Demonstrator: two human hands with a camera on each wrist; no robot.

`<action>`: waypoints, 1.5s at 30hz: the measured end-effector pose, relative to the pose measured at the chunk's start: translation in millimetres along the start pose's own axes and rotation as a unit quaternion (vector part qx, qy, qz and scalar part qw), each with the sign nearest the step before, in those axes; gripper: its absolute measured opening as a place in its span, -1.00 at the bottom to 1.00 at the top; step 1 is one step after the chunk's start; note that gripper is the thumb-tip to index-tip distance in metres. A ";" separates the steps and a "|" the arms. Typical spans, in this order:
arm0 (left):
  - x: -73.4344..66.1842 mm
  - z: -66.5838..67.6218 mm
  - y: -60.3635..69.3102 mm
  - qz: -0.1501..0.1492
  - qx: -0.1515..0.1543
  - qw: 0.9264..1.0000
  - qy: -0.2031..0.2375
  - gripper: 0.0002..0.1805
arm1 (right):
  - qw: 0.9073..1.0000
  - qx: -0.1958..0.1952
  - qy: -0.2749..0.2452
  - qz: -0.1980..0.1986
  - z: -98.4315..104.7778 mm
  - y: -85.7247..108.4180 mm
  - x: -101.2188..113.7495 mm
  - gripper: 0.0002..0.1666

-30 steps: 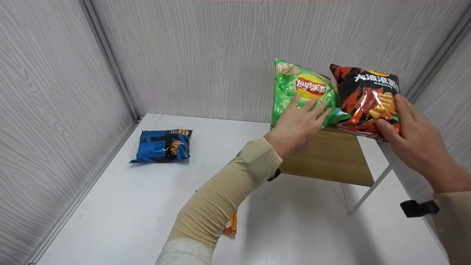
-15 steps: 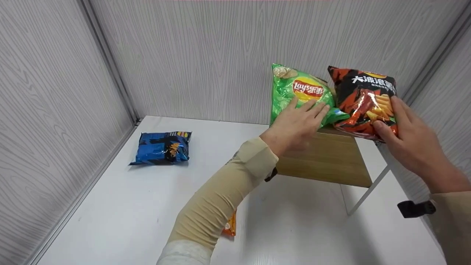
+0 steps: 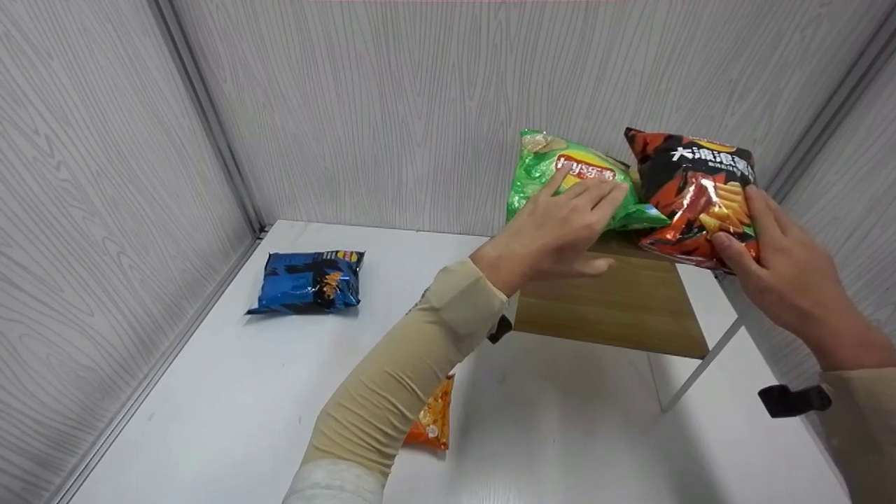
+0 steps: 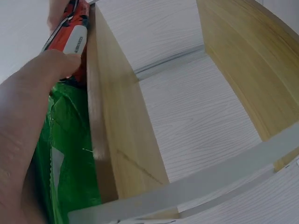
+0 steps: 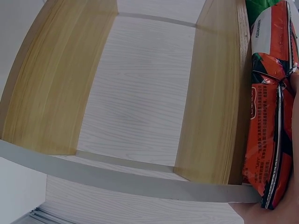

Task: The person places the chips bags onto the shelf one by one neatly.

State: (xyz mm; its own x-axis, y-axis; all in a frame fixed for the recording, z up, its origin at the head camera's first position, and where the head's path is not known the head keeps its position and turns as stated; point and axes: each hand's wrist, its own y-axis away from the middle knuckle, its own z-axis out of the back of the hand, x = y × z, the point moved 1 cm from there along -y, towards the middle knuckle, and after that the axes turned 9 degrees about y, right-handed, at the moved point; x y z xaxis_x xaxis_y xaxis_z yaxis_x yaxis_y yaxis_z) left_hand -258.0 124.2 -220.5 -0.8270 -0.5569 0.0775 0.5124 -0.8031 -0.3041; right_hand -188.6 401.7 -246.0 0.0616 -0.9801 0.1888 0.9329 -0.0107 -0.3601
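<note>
Ideally, the left hand, fingers extended and gripping nothing, would steady the green Lay's chip bag with light, flat pressure, as it leans atop the wooden rack. Beside it, the right hand pinches the black-and-red chip bag by its side; a soft grip should spare the chips.

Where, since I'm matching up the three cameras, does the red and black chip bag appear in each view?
Head: the red and black bag is at upper right, in the right hand.
Left wrist: the red and black bag is at top left, partly behind the left hand.
Right wrist: the red and black bag runs along the right edge.
Shared landmark: the green bag, beside it in all three.
</note>
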 end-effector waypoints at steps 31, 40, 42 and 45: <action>7.8 -6.3 20.3 -0.057 0.017 0.997 0.042 -0.40 | 1.000 -0.009 -0.005 0.006 0.7 -2.0 2.7 -0.10; 3.8 -10.8 20.4 -0.062 0.033 0.998 0.005 -0.41 | 1.000 -0.004 0.003 0.001 1.6 -1.9 3.1 -0.10; -0.4 -13.2 18.4 -0.070 0.028 0.997 -0.005 -0.40 | 1.000 -0.003 0.004 -0.001 1.5 -1.5 3.9 -0.09; -6.8 -16.4 15.9 -0.076 0.024 0.997 -0.014 -0.37 | 1.000 0.002 0.006 -0.003 0.7 -1.8 4.3 -0.09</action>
State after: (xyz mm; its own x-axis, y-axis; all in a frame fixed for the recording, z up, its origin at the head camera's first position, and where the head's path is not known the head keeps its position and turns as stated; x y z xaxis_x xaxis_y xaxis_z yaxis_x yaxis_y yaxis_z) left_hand -248.1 118.7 -241.4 -0.8891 -0.4336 0.1464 0.3931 -0.8874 -0.2409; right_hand -189.8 397.6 -243.9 0.0525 -0.9823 0.1801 0.9345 -0.0153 -0.3557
